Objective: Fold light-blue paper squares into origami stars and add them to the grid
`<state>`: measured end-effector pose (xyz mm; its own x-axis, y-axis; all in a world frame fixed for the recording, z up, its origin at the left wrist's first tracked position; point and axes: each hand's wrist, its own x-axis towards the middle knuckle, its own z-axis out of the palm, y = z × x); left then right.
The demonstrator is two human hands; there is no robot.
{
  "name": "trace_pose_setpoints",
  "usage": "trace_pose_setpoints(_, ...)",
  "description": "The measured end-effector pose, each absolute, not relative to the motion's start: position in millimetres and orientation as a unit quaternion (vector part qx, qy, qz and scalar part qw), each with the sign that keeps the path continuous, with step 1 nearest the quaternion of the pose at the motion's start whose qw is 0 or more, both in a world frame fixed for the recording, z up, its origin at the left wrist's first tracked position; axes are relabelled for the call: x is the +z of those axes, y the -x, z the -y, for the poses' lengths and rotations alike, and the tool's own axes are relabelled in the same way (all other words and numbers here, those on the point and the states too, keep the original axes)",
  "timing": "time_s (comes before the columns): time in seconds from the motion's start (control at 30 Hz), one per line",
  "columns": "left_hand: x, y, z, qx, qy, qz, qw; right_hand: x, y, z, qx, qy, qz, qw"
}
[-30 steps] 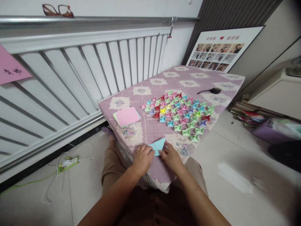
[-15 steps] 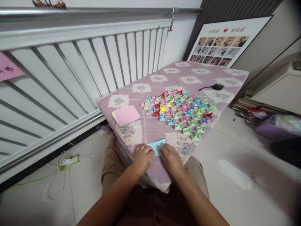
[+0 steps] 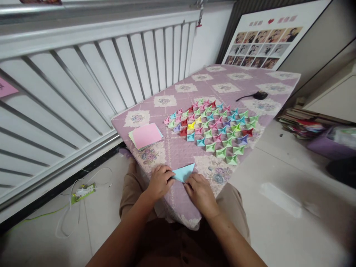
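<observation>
A light blue folded paper (image 3: 183, 173) lies near the front corner of the table, its top right end pointed. My left hand (image 3: 160, 181) pinches its left end between thumb and fingers. At its lower right edge, my right hand (image 3: 201, 191) holds the paper with thumb and fingertips. Beyond my hands, several folded paper pieces (image 3: 213, 135) in green, pink, blue, red, yellow and purple stand in slanting rows. To the left sits a stack of paper sheets (image 3: 146, 136) with a pink one on top.
The table (image 3: 178, 146) has a purple flowered cloth. A black object with a cable (image 3: 260, 95) lies at the back right. A white radiator (image 3: 105, 74) runs along the left, and a photo board (image 3: 264, 35) leans behind the table. A power strip (image 3: 83, 193) is on the floor.
The blue paper now shows a more triangular outline. My left hand has shifted left along with its end, and my right hand has moved slightly down its edge. The view has shifted a little.
</observation>
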<state>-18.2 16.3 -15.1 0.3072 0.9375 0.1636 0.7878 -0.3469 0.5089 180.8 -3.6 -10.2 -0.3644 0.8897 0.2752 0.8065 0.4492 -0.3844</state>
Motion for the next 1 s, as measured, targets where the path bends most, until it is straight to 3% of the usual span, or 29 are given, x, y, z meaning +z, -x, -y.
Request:
trace_pose_setpoints(0.43,-7,22,-31,0.226,-0.755,-0.573,0.223,-14,-178,1,0.088,0.546,0.800,0.232)
trace_pose_setpoints(1.0,1,16,-39,0.132,-0.740,-0.633,0.183,-17,-172,-6,0.059,0.580,0.777,0.235)
